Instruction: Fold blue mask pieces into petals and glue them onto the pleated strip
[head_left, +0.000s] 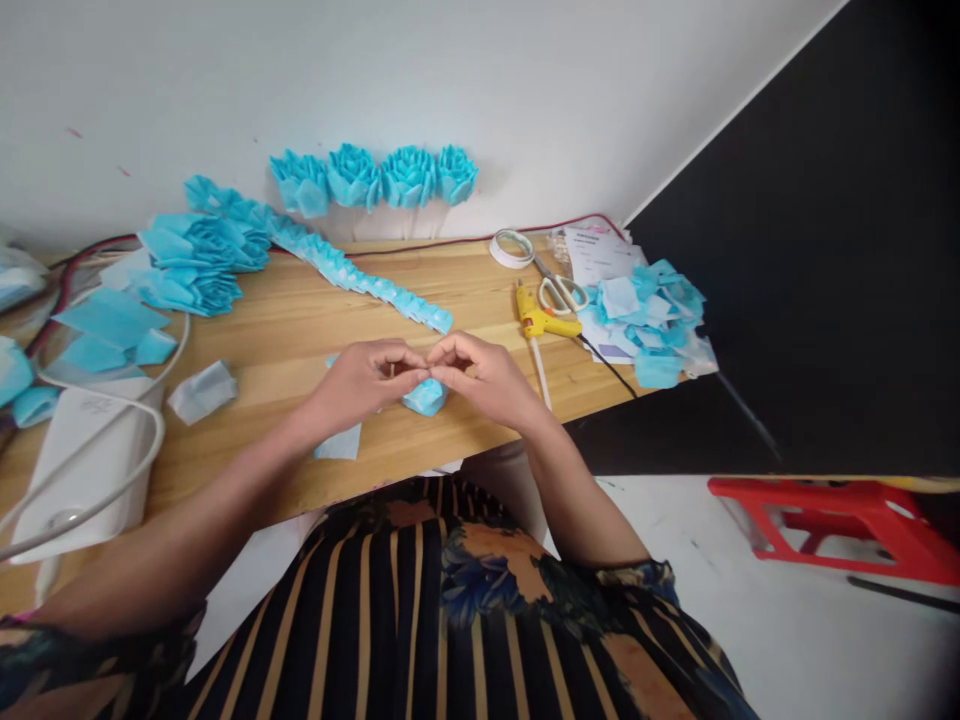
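My left hand [374, 381] and my right hand [487, 378] meet over the front of the table, thumbs and index fingers pinched together. Between the fingertips is the upper edge of a small folded blue paper petal [425, 398], partly covered by the fingers. Under my left hand lies a pale blue paper square [339, 443]. A long row of folded blue petals [360, 279] runs from the back left to just beyond my fingers.
Finished blue paper roses [409, 177] stand against the wall; more roses [199, 262] lie left. A yellow glue gun [541, 315], scissors [562, 293], a tape roll [511, 249] and a heap of blue paper pieces [651, 310] sit right. A white power strip [86, 460] with cables lies front left.
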